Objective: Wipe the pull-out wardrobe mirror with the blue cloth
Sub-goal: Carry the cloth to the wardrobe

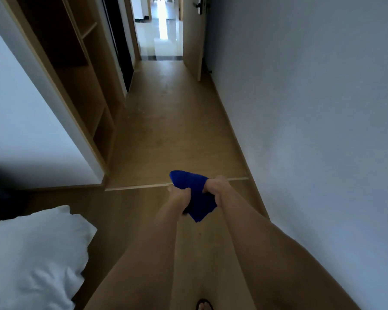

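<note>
both hands hold the blue cloth [194, 193] out in front, low over the wood floor [173, 130]. the left hand [179, 194] has its fingers curled tight around the left side of the cloth. the right hand [213, 186] grips the right side the same way. the 2 hands are near each other, with the cloth bunched between them.

the cloth is deep blue and soft, all crumpled. 1 corner sticks up past the hands and 1 corner hangs down below them.

the open wardrobe [81, 70] is on the left, well apart from the cloth, with wood shelves inside. i cannot tell where its mirror is. a white wall [311, 108] runs along the right. the floor makes a long path to an open door [194, 36] far ahead. a white pillow [31, 253] lies at the bottom left.
</note>
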Available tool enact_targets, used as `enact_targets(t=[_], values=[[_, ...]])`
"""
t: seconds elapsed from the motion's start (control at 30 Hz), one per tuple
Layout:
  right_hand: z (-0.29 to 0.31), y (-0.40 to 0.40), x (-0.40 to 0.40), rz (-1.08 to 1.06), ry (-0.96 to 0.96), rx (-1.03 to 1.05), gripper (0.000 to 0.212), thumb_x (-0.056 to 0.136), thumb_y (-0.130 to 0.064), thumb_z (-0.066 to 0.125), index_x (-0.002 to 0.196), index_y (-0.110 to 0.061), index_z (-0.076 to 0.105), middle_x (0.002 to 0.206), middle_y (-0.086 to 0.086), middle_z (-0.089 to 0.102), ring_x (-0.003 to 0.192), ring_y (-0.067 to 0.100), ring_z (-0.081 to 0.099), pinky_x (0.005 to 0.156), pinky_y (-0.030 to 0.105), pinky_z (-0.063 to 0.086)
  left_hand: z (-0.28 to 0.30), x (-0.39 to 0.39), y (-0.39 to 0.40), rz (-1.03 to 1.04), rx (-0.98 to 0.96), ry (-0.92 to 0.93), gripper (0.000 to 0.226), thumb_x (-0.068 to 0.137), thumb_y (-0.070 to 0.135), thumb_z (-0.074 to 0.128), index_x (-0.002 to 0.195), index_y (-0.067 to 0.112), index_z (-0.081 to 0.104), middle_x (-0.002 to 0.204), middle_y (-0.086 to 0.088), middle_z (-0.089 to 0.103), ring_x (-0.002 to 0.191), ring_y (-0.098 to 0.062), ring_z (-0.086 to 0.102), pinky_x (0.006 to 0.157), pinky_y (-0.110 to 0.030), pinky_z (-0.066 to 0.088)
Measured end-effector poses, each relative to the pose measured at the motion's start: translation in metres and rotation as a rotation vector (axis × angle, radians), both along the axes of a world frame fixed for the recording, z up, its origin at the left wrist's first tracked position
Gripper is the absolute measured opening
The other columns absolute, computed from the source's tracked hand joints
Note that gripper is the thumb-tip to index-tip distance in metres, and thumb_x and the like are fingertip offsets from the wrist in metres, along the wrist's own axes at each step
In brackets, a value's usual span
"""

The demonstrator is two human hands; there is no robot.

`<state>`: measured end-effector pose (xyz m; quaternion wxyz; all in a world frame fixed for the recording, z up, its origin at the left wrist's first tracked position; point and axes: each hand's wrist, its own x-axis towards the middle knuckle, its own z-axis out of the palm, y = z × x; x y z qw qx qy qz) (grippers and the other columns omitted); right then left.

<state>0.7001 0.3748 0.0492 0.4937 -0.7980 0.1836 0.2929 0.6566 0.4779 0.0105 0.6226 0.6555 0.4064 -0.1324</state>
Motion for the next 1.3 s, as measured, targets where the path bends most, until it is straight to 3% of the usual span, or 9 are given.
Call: enact_targets(t=[0.27,0.47,0.63,0.73,0.87,1.0,1.07,1.13,1.3], values=[[0.004,0.037,0.121,0.481,-0.265,-0.322,0.037,0.093,-0.009,0.032,0.109,-0.025,0.061,0.121,0.007,0.055,0.107,0.027,0.052,0.09,0.036,0.046,0.003,0.105,0.048,-0.575,0.84,0.032,0.084,0.082,0.005,0.052,0.149,0.024,0.006,0.152,-0.012,0.02,0.137,-0.032,0.023,0.105,-0.042,0.032],[0.008,0.092,0.208,0.628,-0.289,-0.21,0.049,0.085,0.008,0.027,0.105,-0.008,0.068,0.112,0.005,0.064,0.108,0.022,0.053,0.096,0.035,0.044,-0.002,0.189,0.105,-0.837,0.901,0.144,0.101,0.074,0.026,0.073,0.149,0.033,0.004,0.158,-0.011,-0.011,0.143,-0.035,-0.014,0.115,-0.047,0.005],[0.007,0.158,0.29,0.577,-0.284,-0.132,0.048,0.083,0.013,0.028,0.109,-0.005,0.064,0.116,0.008,0.062,0.114,0.025,0.052,0.097,0.037,0.045,-0.004,0.268,0.182,-0.832,1.041,0.096,0.055,0.08,0.034,0.065,0.131,0.029,0.043,0.153,-0.007,0.026,0.143,-0.033,0.008,0.114,-0.049,0.006],[0.007,0.194,0.341,0.712,-0.311,-0.245,0.05,0.087,0.011,0.035,0.13,-0.009,0.052,0.137,0.012,0.046,0.12,0.027,0.048,0.09,0.027,0.043,0.004,0.317,0.225,-0.848,1.133,-0.007,0.028,0.081,0.029,0.056,0.108,0.028,0.052,0.109,0.002,0.063,0.119,-0.021,0.048,0.114,-0.049,0.005],[-0.001,0.229,0.393,0.963,-0.267,-0.476,0.062,0.09,0.006,0.042,0.147,-0.017,0.03,0.149,0.01,0.03,0.126,0.029,0.043,0.092,0.029,0.042,0.008,0.368,0.254,-0.908,1.186,-0.013,0.019,0.08,0.024,0.053,0.098,0.027,0.051,0.08,0.008,0.06,0.089,-0.016,0.06,0.114,-0.045,0.001],[-0.009,0.257,0.445,1.092,-0.312,-0.643,0.046,0.089,-0.003,0.047,0.133,-0.018,0.051,0.134,0.009,0.05,0.115,0.028,0.052,0.091,0.036,0.049,0.001,0.418,0.276,-0.939,1.18,-0.036,0.021,0.076,0.024,0.058,0.097,0.025,0.053,0.088,0.005,0.064,0.09,-0.017,0.058,0.112,-0.042,0.022],[-0.012,0.27,0.475,1.106,-0.351,-0.679,0.036,0.088,-0.007,0.047,0.119,-0.017,0.061,0.119,0.009,0.059,0.102,0.027,0.058,0.087,0.039,0.053,-0.001,0.447,0.29,-0.901,1.109,-0.039,0.021,0.076,0.023,0.059,0.095,0.023,0.051,0.089,0.003,0.062,0.081,-0.018,0.057,0.081,-0.035,0.046],[-0.013,0.282,0.504,1.13,-0.407,-0.724,0.033,0.087,-0.009,0.047,0.114,-0.018,0.064,0.112,0.007,0.063,0.098,0.026,0.059,0.083,0.038,0.053,0.0,0.475,0.302,-0.852,1.055,-0.019,0.021,0.076,0.019,0.058,0.092,0.024,0.045,0.089,0.003,0.058,0.076,-0.019,0.055,0.06,-0.032,0.043],[-0.014,0.313,0.594,1.189,-0.522,-0.798,0.034,0.089,-0.013,0.043,0.115,-0.025,0.061,0.112,0.002,0.061,0.103,0.024,0.054,0.079,0.035,0.039,0.002,0.558,0.329,-0.755,1.044,0.032,0.025,0.078,0.015,0.057,0.093,0.026,0.04,0.092,0.001,0.058,0.079,-0.02,0.057,0.057,-0.032,0.045]])
